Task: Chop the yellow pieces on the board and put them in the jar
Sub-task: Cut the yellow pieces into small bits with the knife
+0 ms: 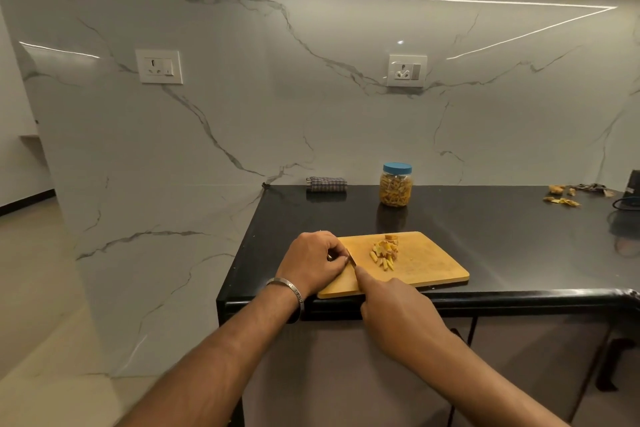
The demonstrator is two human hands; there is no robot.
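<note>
A wooden cutting board (426, 267) lies at the front edge of the black counter. A small pile of chopped yellow pieces (385, 251) sits near its middle. My right hand (394, 308) grips a knife (352, 258), with the index finger stretched along the blade's back and the handle hidden in the palm. My left hand (311, 262) rests on the board's left end, its fingers and thumb curled round the blade's tip. Behind the board stands a clear jar (396, 188) with its blue lid on, filled with yellow pieces.
The black counter (502, 225) runs to the right. A folded checked cloth (326, 184) lies by the marble wall. Peels and scraps (568, 196) lie at the far right near a dark appliance and its cable (628, 201). The counter's left edge drops off beside my left hand.
</note>
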